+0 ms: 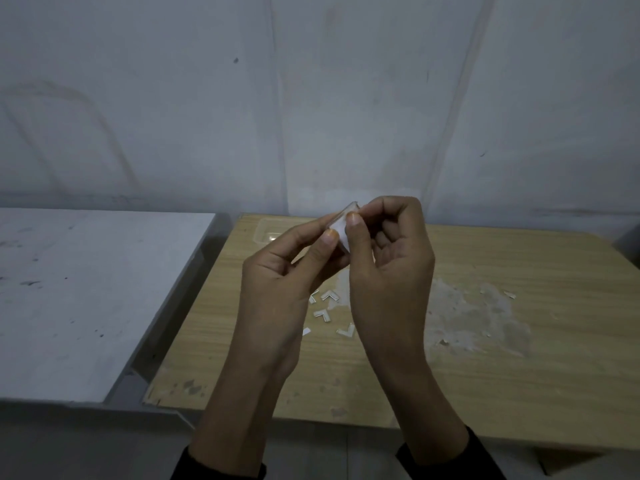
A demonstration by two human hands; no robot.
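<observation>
Both hands are raised above the wooden bench (485, 358) and meet on one small white piece (340, 234), which hangs in the air over the far part of the bench, well clear of its surface. The left hand (287, 271) comes in from the lower left with its fingers (327, 241) curled. The thumb tip presses on the near lower edge of the piece and the forefinger runs along behind it, so the piece is pinched between them. The right hand (394, 268) holds the same piece from the other side. Its thumb lies flat on the white face, its forefinger is bent over the upper edge, which looks clear or glossy, and its other fingers are folded loosely toward the palm and hold nothing. The two thumb tips sit just beside each other on the piece. It is too small and too covered to tell its full shape. Below the hands, several small white L-shaped corner pieces (322, 315) lie scattered on the bench, near one another but apart, next to a pale scuffed patch (467, 313) in the wood. A shallow clear tray (265, 233) stands at the far left corner of the bench, partly hidden by the left hand. A white bench (86, 289) stands just beside it on the left, and dark sleeves (450, 459) cover both forearms at the bottom edge.
</observation>
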